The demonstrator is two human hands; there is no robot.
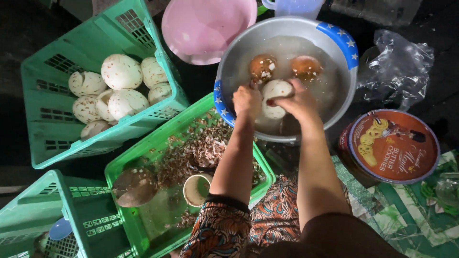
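Both my hands reach into a large metal basin (229,57) of cloudy water with a blue starred rim. My right hand (297,99) grips a peeled white coconut (275,91) just above the water. On that coconut's left side rests my left hand (246,100), fingers curled against it. Two brown, partly peeled coconuts (262,67) (306,67) float at the back of the basin.
A teal crate (43,138) at the left holds several peeled white coconuts (121,71). A green crate (143,153) below holds brown shavings, a shell piece and a cup. A pink bowl (205,26), a round biscuit tin (393,145), a crumpled plastic bag (399,67) and another teal crate (33,210) surround them.
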